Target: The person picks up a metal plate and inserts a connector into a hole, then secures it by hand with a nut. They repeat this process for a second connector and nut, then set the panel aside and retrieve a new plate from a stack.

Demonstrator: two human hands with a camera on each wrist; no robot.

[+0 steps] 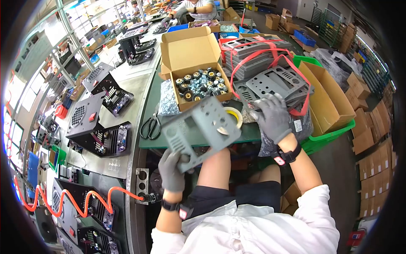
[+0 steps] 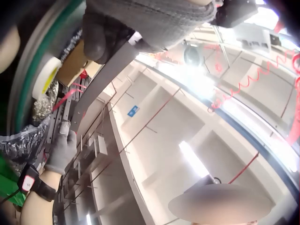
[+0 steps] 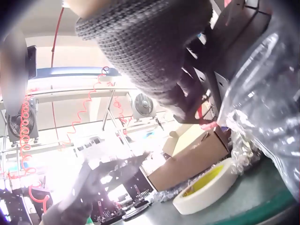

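A grey metal panel [image 1: 202, 131] with a large cutout and rows of slots is tilted above the table's front edge. The gloved left hand [image 1: 172, 171] grips its lower left corner; in the left wrist view the panel [image 2: 105, 79] appears edge-on below that glove [image 2: 150, 21]. The gloved right hand [image 1: 272, 116] rests its fingers on the near edge of the top panel [image 1: 277, 82] in a stack looped with red strap. In the right wrist view the right glove [image 3: 145, 51] hides much of its contact with the stack.
An open carton [image 1: 182, 99] of round black parts, a tape roll [image 1: 237, 115], scissors [image 1: 150, 128] and a bag of small parts [image 1: 168, 99] are on the green table. Right stands a carton [image 1: 327, 95] in a green crate. Black housings [image 1: 86, 120] line the left bench, near a red coiled hose [image 1: 86, 207].
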